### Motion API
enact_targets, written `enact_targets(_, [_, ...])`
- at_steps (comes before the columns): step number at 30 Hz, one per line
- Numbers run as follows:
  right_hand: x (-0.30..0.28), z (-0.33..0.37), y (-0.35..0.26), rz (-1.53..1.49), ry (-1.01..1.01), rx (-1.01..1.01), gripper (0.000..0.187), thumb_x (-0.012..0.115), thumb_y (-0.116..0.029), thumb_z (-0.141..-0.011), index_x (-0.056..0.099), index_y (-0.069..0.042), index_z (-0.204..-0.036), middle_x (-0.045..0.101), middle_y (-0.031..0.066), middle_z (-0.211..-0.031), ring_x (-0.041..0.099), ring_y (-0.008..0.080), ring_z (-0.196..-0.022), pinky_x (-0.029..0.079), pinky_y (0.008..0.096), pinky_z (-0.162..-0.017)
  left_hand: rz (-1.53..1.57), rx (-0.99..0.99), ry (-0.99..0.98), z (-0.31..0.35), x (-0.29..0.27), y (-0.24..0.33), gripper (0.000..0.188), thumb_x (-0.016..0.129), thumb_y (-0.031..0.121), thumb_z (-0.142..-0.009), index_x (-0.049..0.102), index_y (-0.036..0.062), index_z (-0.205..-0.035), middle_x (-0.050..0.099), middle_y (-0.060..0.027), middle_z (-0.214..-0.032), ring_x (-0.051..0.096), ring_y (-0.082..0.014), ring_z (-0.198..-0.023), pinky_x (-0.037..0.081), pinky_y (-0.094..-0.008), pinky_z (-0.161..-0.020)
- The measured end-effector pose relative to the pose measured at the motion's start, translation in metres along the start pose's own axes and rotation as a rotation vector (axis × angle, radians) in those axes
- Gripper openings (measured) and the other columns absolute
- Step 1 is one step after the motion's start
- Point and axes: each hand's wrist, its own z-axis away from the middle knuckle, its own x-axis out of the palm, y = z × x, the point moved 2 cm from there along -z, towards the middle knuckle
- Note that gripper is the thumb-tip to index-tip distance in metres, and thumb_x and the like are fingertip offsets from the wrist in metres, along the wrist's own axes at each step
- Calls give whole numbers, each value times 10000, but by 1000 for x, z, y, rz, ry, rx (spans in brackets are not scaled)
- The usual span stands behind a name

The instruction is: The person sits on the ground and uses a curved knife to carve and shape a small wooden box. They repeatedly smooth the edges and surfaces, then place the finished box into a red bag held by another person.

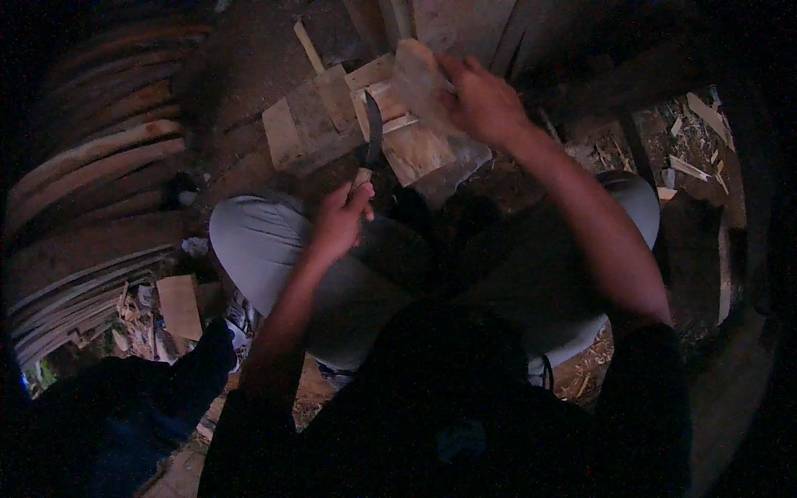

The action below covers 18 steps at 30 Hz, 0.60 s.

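My left hand [340, 217] is closed around the light wooden handle of a knife [374, 129]. Its dark, slightly curved blade points up, away from me, over the boards. My right hand [483, 101] grips a pale piece of wood [419, 70], smeared by motion, so its full shape cannot be made out. Below it lies a pale wooden block [419, 153], and to the left of that, flat wooden boards [311, 116] lie side by side on the ground. I sit low with knees spread, both hands beyond my lap.
Long curved planks [100, 158] are stacked along the left. Wood scraps and shavings [689, 158] litter the ground at right. Another person's dark-clothed leg [178, 373] is at lower left, near a small board [178, 305]. Light is dim.
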Motion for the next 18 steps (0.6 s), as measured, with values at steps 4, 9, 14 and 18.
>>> enact_targets(4, [3,1,-4,8,2,-23,514,598,-199,-875,450,-132,-1363,594,216,-1152,598,429,-1014,498,502,-856,215,-32,75,-10,9,-4,293,520,369,-988,581,82,-993,491,9,-660,396,-79,-440,322,-265,-376])
enact_targets(9, [-11,11,-18,4,-73,-34,481,614,-193,-855,515,-118,-1320,633,206,-1084,619,408,-990,497,494,-860,317,4,290,-35,1,-6,268,548,363,-968,575,97,-983,466,21,-640,384,-76,-436,305,-265,-382])
enact_targets(14, [-54,11,-32,39,-281,-118,477,651,-211,-828,581,-106,-1288,647,201,-1113,634,376,-1008,493,455,-890,455,-60,367,-26,-6,4,265,591,373,-942,557,117,-879,446,47,-614,368,-57,-432,284,-256,-380])
enact_targets(18, [-72,12,-10,-5,-350,-102,474,667,-218,-821,602,-85,-1271,646,197,-1159,643,351,-1030,493,415,-908,488,-59,342,-16,-9,12,268,613,372,-932,553,126,-842,440,61,-604,354,-46,-425,278,-251,-380])
